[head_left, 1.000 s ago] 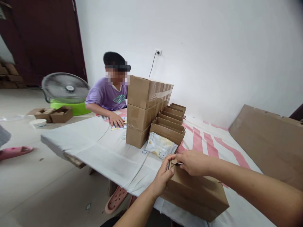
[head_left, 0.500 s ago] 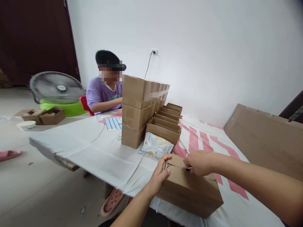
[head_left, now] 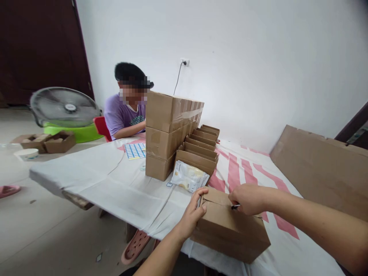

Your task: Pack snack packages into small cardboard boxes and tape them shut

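A closed cardboard box (head_left: 227,234) lies at the front of the table. Over its left end my left hand (head_left: 194,214) is curled, thumb on the top and fingers around the far corner, steadying it. My right hand (head_left: 249,199) is closed above the top seam. From that fist juts a small black tool with a shiny part (head_left: 236,207), mostly hidden by the fingers, so its kind is unclear. White-and-yellow packets (head_left: 189,176) lie just behind the box, against a row of open cardboard boxes (head_left: 198,153).
Taped boxes (head_left: 159,143) stand stacked three high mid-table. Behind them sits a person in a purple shirt (head_left: 122,113), near a sheet of blue-framed labels (head_left: 135,151). A large cardboard sheet (head_left: 322,168) leans at the right. A fan (head_left: 67,107) stands on the left floor.
My right hand has slid a little to the right along the box's top seam with the small tool. My left hand keeps its place on the box. The view has shifted slightly.
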The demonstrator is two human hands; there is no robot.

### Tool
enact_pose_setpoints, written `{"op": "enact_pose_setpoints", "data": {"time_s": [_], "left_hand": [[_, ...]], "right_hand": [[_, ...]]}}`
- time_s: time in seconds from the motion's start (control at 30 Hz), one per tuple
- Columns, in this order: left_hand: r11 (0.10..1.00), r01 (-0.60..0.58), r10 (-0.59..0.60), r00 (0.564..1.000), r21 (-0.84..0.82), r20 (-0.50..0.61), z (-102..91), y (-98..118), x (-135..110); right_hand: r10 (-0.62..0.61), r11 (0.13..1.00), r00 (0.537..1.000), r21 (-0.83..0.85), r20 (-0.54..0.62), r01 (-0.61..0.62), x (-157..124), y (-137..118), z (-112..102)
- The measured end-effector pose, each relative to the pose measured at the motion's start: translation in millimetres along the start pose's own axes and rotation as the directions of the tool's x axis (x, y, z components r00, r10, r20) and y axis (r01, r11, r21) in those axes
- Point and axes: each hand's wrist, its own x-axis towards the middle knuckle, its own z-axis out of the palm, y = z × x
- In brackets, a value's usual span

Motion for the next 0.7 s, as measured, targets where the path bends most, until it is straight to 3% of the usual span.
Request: {"op": "enact_pose_setpoints", "data": {"time_s": [0.1, 0.2, 0.27, 0.37, 0.47, 0.57, 0.7], "left_hand": [[1.0, 0.006, -0.006, 1.0, -0.009, -0.004, 0.5, 2.3, 0.1], [1.0, 0.008, -0.009, 1.0, -0.026, -0.016, 1.5, 4.6, -0.3], [0.999, 0.014, -0.014, 1.0, -0.035, -0.017, 2.0, 5.4, -0.9], [0.999, 0.029, -0.03, 0.999, -0.041, -0.013, 1.9, 4.5, -1.1], [0.998, 0.043, -0.045, 0.998, -0.042, -0.037, 1.4, 2.8, -0.3], [0.997, 0.07, -0.072, 0.996, -0.037, -0.045, 2.1, 4.3, -0.7], [0.99, 0.133, -0.135, 0.99, -0.042, -0.047, 1.8, 6.4, -1.1]], "right_hand": [[0.027, 0.996, 0.999, 0.084, -0.032, -0.024, -9.8, 13.2, 10.6], [0.09, 0.959, 0.991, 0.278, -0.098, -0.059, -24.0, 40.1, 36.8], [0.155, 0.888, 0.98, 0.452, -0.121, -0.085, -34.8, 61.1, 63.1], [0.208, 0.708, 0.968, 0.704, -0.142, -0.049, -47.4, 88.3, 113.3], [0.259, 0.585, 0.956, 0.81, -0.136, -0.043, -51.3, 102.1, 168.5], [0.332, 0.583, 0.941, 0.797, -0.058, -0.157, -50.0, 99.4, 215.1], [0.398, 0.708, 0.909, 0.671, -0.121, -0.22, -47.3, 83.4, 249.5]]}}
